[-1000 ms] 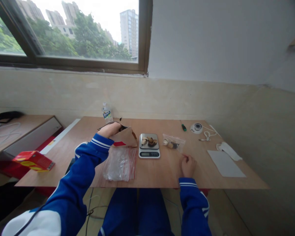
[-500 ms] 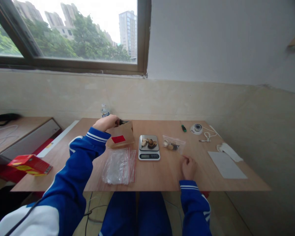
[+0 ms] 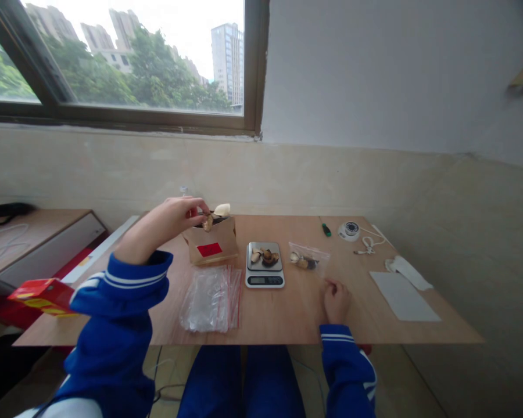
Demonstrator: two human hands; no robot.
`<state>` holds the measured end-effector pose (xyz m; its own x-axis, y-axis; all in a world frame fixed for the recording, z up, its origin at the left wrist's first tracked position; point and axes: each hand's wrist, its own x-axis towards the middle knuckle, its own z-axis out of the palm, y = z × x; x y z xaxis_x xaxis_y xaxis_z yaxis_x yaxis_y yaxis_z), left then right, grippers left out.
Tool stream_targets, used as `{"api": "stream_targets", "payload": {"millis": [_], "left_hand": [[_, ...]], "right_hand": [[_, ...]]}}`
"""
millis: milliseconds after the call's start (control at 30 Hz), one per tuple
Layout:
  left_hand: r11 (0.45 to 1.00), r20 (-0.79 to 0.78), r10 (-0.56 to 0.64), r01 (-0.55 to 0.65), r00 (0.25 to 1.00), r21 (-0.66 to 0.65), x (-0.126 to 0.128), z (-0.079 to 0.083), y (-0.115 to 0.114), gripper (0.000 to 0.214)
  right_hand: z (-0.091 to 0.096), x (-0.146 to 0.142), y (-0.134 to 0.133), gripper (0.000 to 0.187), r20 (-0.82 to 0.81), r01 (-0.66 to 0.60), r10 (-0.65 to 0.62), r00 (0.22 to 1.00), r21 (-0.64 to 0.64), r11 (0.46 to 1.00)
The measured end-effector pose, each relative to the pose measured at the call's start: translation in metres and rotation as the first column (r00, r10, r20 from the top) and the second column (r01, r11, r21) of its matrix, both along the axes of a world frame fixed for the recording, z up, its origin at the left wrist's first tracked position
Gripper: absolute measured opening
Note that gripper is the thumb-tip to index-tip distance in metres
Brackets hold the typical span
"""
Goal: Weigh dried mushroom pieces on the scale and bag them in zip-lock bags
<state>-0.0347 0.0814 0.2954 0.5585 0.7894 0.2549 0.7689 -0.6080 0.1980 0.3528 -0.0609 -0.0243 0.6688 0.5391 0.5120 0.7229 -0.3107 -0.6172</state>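
My left hand (image 3: 187, 213) pinches a brown dried mushroom (image 3: 208, 222) at the mouth of an upright brown paper bag (image 3: 196, 237) with a red label. Beside its fingertips a pale, cream piece (image 3: 222, 209) sticks up over the bag's opening; whether the hand touches it I cannot tell. Several similar brown and cream pieces (image 3: 269, 257) lie on the metal plate of a white kitchen scale (image 3: 265, 282). On the table's right half rests my right hand (image 3: 336, 301), its fingers curled, just below a zip bag (image 3: 310, 257) that has mushroom pieces inside.
Flat clear zip bags (image 3: 207, 299) lie in front of the paper bag. A red box (image 3: 43, 296) stands at the left. Toward the right are a green-handled screwdriver (image 3: 326, 230), a white dome camera (image 3: 349, 230) with its cable, and a white sheet (image 3: 403, 296).
My left hand has come up out of the paper bag, with a brown mushroom in its fingers. A cream piece now shows above the opening. My right hand has stayed in place.
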Motion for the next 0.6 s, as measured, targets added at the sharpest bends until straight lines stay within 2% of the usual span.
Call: {"api": "stream_targets", "payload": {"millis": [67,167,233,300,400,433,467,533,600], "left_hand": [[0.991,0.027,-0.104,0.106,0.994,-0.079,0.016,-0.015,-0.015,0.013],[0.916,0.059,-0.285,0.29,0.957,-0.278,0.044,-0.053,-0.03,0.012],[0.865,0.132,-0.351,0.375,0.927,-0.334,0.06,-0.082,-0.035,0.013],[0.839,0.223,-0.351,0.411,0.909,-0.356,0.074,-0.107,-0.038,0.013],[0.82,0.36,-0.318,0.445,0.877,-0.36,0.089,-0.133,-0.042,0.013],[0.815,0.394,-0.313,0.458,0.864,-0.356,0.093,-0.139,-0.044,0.013],[0.814,0.423,-0.307,0.466,0.853,-0.348,0.097,-0.145,-0.046,0.012],[0.827,0.466,-0.284,0.46,0.838,-0.323,0.103,-0.154,-0.049,0.012],[0.851,0.505,-0.24,0.43,0.829,-0.302,0.106,-0.162,-0.051,0.013]], "right_hand": [[0.0,0.002,0.001,0.031,-0.02,0.001,0.0,1.0,0.001,1.0],[0.004,0.002,0.001,0.03,-0.093,-0.008,0.012,0.996,0.041,0.999],[0.01,-0.005,-0.002,0.029,-0.205,-0.041,0.063,0.977,0.111,0.993],[0.019,-0.024,-0.008,0.031,-0.361,-0.101,0.167,0.917,0.194,0.976],[0.033,-0.075,-0.017,0.039,-0.57,-0.261,0.389,0.724,0.295,0.919],[0.037,-0.095,-0.019,0.041,-0.61,-0.34,0.473,0.636,0.329,0.881],[0.041,-0.113,-0.019,0.045,-0.632,-0.439,0.567,0.528,0.369,0.819],[0.048,-0.143,-0.014,0.049,-0.67,-0.512,0.649,0.362,0.438,0.739],[0.053,-0.161,-0.006,0.047,-0.688,-0.508,0.674,0.268,0.494,0.706]]}}
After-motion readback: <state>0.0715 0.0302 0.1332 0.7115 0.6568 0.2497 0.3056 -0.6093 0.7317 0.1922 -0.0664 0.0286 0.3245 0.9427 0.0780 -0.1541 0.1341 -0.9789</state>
